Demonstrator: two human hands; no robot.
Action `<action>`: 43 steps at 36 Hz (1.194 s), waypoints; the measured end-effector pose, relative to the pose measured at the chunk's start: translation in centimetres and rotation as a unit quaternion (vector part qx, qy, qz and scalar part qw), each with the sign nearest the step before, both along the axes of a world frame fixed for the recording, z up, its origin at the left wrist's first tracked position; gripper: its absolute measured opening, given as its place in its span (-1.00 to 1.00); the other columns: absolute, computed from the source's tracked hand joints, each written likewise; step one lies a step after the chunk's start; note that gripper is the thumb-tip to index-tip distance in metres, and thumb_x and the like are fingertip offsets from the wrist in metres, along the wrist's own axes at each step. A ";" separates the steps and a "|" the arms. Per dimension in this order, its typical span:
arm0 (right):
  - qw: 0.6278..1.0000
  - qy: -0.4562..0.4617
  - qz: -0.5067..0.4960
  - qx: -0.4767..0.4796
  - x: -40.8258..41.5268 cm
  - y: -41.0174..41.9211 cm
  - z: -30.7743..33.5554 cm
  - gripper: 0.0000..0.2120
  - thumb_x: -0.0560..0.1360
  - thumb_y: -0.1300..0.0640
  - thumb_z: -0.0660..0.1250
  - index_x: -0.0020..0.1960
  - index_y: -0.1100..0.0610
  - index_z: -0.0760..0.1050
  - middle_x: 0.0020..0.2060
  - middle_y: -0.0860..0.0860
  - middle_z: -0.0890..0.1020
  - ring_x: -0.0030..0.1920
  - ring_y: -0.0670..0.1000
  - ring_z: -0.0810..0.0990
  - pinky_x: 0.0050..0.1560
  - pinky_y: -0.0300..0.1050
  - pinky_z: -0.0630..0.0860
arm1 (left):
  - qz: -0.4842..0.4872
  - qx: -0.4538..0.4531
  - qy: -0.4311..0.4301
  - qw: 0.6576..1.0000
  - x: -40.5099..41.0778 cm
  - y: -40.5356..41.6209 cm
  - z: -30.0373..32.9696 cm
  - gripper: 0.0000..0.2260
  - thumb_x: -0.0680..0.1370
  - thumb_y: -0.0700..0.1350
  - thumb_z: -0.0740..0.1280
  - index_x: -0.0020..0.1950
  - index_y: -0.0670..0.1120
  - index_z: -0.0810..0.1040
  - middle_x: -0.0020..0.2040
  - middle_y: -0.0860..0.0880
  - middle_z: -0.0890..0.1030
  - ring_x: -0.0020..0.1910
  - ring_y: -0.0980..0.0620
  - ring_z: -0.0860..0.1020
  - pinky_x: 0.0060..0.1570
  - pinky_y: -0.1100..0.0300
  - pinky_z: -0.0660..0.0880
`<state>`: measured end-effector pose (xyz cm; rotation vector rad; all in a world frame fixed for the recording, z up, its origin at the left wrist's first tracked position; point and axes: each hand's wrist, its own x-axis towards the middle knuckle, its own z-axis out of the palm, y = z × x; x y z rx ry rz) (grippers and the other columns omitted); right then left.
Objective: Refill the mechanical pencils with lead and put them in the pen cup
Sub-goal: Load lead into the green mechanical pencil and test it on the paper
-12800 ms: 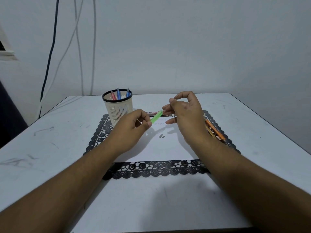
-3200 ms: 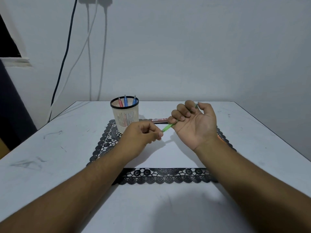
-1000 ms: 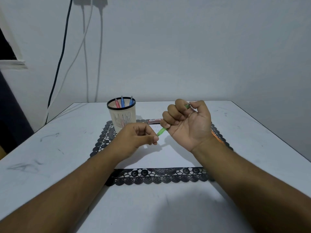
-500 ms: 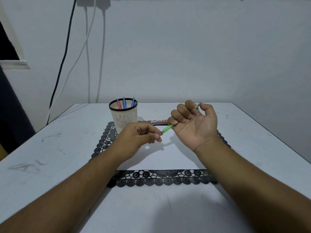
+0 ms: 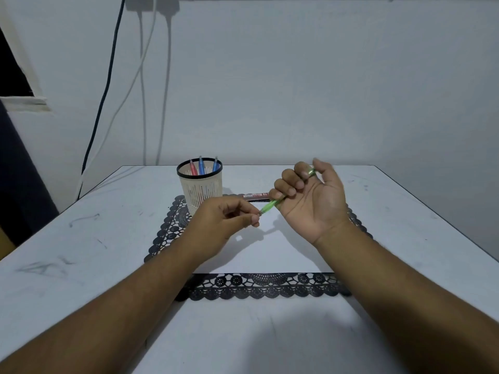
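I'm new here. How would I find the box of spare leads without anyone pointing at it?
Start at the white slatted plastic pen cup with a black rim on the black lace-edged mat. Look right, behind the hands: a slim, dark red-labelled lead case lies flat there. Every visible pencil is in the cup or in a hand.

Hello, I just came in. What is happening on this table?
A person is working on a green mechanical pencil. The right hand grips its barrel, fingers curled round it, above the black lace mat. The left hand pinches at the pencil's near end; whatever it holds is too small to tell. The pen cup already holds three pencils, and a lead case lies behind the hands.
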<state>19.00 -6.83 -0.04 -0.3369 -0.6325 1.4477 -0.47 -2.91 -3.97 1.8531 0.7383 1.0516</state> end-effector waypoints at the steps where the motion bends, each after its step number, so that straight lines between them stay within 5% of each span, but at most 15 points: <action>1: 0.999 -0.027 -0.012 -0.013 -0.1 0.1 0.1 -0.75 0.53 0.05 0.23 -0.29 0.08 0.30 -0.39 0.00 0.28 -0.36 0.02 0.25 -0.23 -0.08 0.36 | 0.006 0.011 -0.003 1.000 0.0 0.0 0.0 -0.91 0.54 -0.24 0.49 -0.10 -0.07 0.74 -0.16 -0.10 0.73 -0.14 -0.09 0.62 -0.03 -0.01 0.51; 5: 0.982 -0.175 -0.043 -0.063 -0.4 0.6 -0.1 -0.72 0.69 0.10 0.17 -0.17 0.14 0.44 -0.27 0.10 0.58 -0.22 0.08 0.56 -0.05 -0.01 0.56 | 0.051 0.062 -0.025 0.996 0.0 -0.1 0.6 -0.94 0.57 -0.19 0.46 -0.05 -0.06 0.73 -0.17 -0.04 0.72 -0.14 -0.12 0.62 -0.02 -0.14 0.56; 7: 0.960 -0.261 -0.067 -0.079 -0.3 0.6 -0.3 -0.67 0.73 0.02 0.15 -0.10 0.17 0.51 -0.19 0.14 0.64 -0.23 0.08 0.61 -0.11 -0.01 0.60 | 0.080 0.071 -0.030 0.994 -0.3 0.1 1.0 -0.94 0.58 -0.14 0.45 -0.02 -0.03 0.73 -0.17 -0.03 0.72 -0.16 -0.09 0.60 -0.07 -0.12 0.56; 13: 0.959 -0.210 -0.146 -0.121 3.1 2.0 0.4 -0.72 0.73 0.07 0.17 -0.04 0.23 0.48 -0.06 0.26 0.70 -0.20 0.16 0.71 -0.19 -0.02 0.70 | 0.114 0.094 0.069 0.987 -2.8 2.2 1.8 -0.89 0.63 -0.07 0.40 0.11 0.06 0.69 -0.11 0.06 0.69 -0.17 0.16 0.58 -0.18 0.33 0.48; 16: 0.944 -0.236 -0.187 -0.132 5.1 3.3 -0.1 -0.86 0.68 0.21 0.25 -0.04 0.21 0.49 -0.12 0.19 0.66 -0.28 0.08 0.63 -0.23 -0.05 0.67 | 0.086 0.086 0.120 0.985 -3.9 2.5 2.1 -0.81 0.66 -0.19 0.33 0.04 0.04 0.71 -0.12 0.07 0.71 -0.17 0.04 0.63 -0.12 0.19 0.53; 19: 0.911 -0.314 -0.217 -0.154 5.9 4.2 -1.1 -0.89 0.66 0.26 0.28 -0.05 0.18 0.51 -0.26 0.09 0.56 -0.40 -0.01 0.48 -0.39 -0.15 0.53 | 0.085 0.119 0.234 0.961 -4.3 3.1 1.8 -0.73 0.65 -0.24 0.28 0.02 0.09 0.70 -0.14 0.19 0.70 -0.16 0.18 0.63 -0.02 0.10 0.55; 24: 0.904 -0.361 -0.179 -0.141 4.5 5.7 -1.7 -0.86 0.65 0.30 0.25 -0.03 0.26 0.56 -0.21 0.13 0.65 -0.31 0.05 0.61 -0.23 -0.13 0.67 | 0.093 0.230 0.346 0.905 -3.0 2.6 0.5 -0.73 0.63 -0.21 0.28 0.26 0.00 0.64 0.10 0.09 0.67 0.09 0.09 0.59 0.14 0.08 0.53; 29: 0.853 -0.489 -0.148 -0.107 3.9 6.6 -2.3 -0.87 0.53 0.43 0.30 -0.13 0.27 0.56 -0.24 0.18 0.60 -0.21 0.11 0.61 -0.02 -0.02 0.65 | -0.021 0.280 0.438 0.854 -1.0 1.3 -1.4 -0.62 0.68 0.14 0.18 0.43 0.01 0.47 0.36 0.07 0.49 0.34 0.09 0.40 0.33 0.07 0.41; 33: 0.830 -0.533 -0.144 -0.079 3.7 6.1 -3.4 -0.96 0.45 0.42 0.37 -0.15 0.32 0.55 -0.26 0.23 0.62 -0.21 0.12 0.64 0.03 0.08 0.64 | -0.012 0.248 0.442 0.862 -0.3 1.0 -1.6 -0.56 0.68 0.19 0.17 0.48 -0.01 0.40 0.46 0.04 0.40 0.42 0.06 0.34 0.35 0.07 0.39; 37: 0.830 -0.536 -0.138 -0.066 3.9 5.6 -5.1 -0.95 0.48 0.47 0.35 -0.08 0.45 0.49 -0.23 0.27 0.59 -0.21 0.13 0.62 -0.08 -0.03 0.64 | 0.006 0.206 0.456 0.866 -0.1 1.1 -2.2 -0.43 0.67 0.26 0.15 0.61 0.01 0.27 0.60 0.03 0.25 0.56 0.07 0.19 0.51 0.12 0.20; 43: 0.817 -0.555 -0.144 -0.061 4.5 5.9 -5.2 -0.90 0.50 0.44 0.36 -0.12 0.30 0.51 -0.27 0.27 0.59 -0.26 0.16 0.59 -0.16 0.03 0.58 | 0.003 0.182 0.487 0.854 0.0 1.4 -2.6 -0.32 0.66 0.31 0.10 0.68 0.00 0.06 0.69 0.05 0.02 0.64 0.07 -0.01 0.60 0.06 0.04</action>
